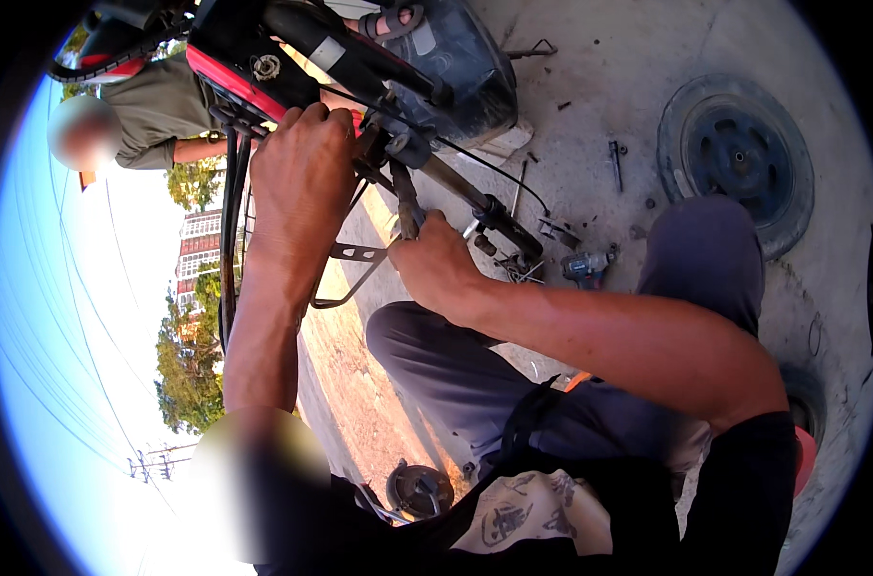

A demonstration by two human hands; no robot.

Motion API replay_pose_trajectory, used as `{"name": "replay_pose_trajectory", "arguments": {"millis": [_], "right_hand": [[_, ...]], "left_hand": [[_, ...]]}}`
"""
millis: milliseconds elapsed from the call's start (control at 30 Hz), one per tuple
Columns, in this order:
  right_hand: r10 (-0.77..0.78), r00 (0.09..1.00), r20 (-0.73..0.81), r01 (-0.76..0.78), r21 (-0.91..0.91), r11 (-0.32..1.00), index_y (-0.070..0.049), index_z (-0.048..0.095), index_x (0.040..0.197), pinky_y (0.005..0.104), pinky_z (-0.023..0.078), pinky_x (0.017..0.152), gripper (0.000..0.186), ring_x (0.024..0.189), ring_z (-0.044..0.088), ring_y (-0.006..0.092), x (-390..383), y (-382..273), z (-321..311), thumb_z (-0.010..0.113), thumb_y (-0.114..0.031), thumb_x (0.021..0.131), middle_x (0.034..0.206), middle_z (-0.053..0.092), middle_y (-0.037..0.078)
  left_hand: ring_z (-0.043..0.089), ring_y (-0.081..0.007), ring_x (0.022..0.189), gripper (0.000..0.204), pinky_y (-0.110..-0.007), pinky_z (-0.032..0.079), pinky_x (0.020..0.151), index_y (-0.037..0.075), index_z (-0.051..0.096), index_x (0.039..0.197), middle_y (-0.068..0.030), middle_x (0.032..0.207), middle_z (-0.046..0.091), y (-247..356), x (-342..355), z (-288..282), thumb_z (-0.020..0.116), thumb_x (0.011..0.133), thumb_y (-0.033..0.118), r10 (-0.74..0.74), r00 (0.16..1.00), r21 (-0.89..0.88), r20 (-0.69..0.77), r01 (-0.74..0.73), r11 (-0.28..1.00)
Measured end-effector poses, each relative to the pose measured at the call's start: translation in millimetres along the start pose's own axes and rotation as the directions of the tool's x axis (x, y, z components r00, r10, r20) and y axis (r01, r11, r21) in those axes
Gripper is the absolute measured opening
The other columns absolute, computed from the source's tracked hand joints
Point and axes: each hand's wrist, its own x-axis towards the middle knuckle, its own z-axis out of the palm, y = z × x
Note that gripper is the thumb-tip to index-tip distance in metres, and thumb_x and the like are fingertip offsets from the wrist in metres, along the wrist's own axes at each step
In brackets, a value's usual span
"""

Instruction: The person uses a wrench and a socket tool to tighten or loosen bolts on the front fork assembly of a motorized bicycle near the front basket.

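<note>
A red and black motorcycle (254, 82) fills the upper part of the view, with its front wheel off. My left hand (307, 158) is closed at its front end, next to the cables; the part inside the fist is hidden. Lower down, my right hand (434, 261) wraps round the lower end of a worn grey-brown bar (405, 197) at the front end. Beside it a fork leg (455, 182) slants down to a dark lower end (513, 230). A flat metal bracket with holes (357, 252) shows just behind my right hand.
A detached wheel with tire (734, 158) lies on the concrete. Close to my knee are a power drill (588, 266) and loose small parts. A dark plastic container (470, 91) stands beside the motorcycle. Another person (163, 106) is behind it. A black cable (494, 171) crosses the fork.
</note>
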Motion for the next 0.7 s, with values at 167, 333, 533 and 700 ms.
{"name": "replay_pose_trajectory", "arguments": {"millis": [167, 333, 533, 700], "right_hand": [[-0.198, 0.975, 0.097, 0.215, -0.236, 0.948, 0.012, 0.046, 0.107, 0.0454, 0.049, 0.077, 0.038, 0.091, 0.065, 0.04, -6, -3, -3, 0.055, -0.016, 0.084, 0.093, 0.062, 0.031], [0.011, 1.0, 0.006, -0.011, 0.028, 1.0, 0.016, 0.041, 0.109, 0.0486, 0.054, 0.081, 0.037, 0.095, 0.065, 0.0476, -12, -12, -6, 0.052, -0.01, 0.084, 0.098, 0.061, 0.04], [0.056, 0.998, 0.015, -0.057, 0.109, 0.992, 0.011, 0.043, 0.112, 0.0491, 0.052, 0.084, 0.037, 0.096, 0.065, 0.0468, -13, -11, -5, 0.054, -0.01, 0.083, 0.099, 0.064, 0.034], [0.022, 1.0, 0.0, -0.021, 0.304, 0.952, 0.009, 0.047, 0.111, 0.0442, 0.05, 0.078, 0.042, 0.086, 0.065, 0.0376, -13, -4, 5, 0.063, -0.013, 0.08, 0.091, 0.064, 0.026]], "left_hand": [[0.062, -0.0324, 0.084, 0.007, -0.044, 0.05, 0.073, 0.003, 0.062, 0.082, -0.0115, 0.085, 0.062, -3, -4, 9, 0.066, 0.082, 0.009, 0.084, 0.996, 0.043, -0.017, -0.083, 0.996], [0.065, -0.026, 0.08, 0.012, -0.035, 0.051, 0.07, 0.006, 0.061, 0.078, -0.0095, 0.078, 0.063, 1, -8, 8, 0.063, 0.086, 0.015, 0.1, 0.995, 0.152, -0.026, -0.095, 0.984], [0.065, -0.0301, 0.078, 0.013, -0.042, 0.049, 0.062, 0.008, 0.064, 0.083, -0.0103, 0.079, 0.064, -1, -1, -1, 0.069, 0.086, 0.02, 0.062, 0.995, 0.056, 0.079, -0.066, 0.996], [0.068, -0.024, 0.074, 0.011, -0.037, 0.051, 0.061, 0.009, 0.062, 0.079, -0.0069, 0.074, 0.064, -1, -7, 11, 0.068, 0.082, 0.017, 0.064, 0.998, 0.126, 0.011, -0.065, 0.99]]}}
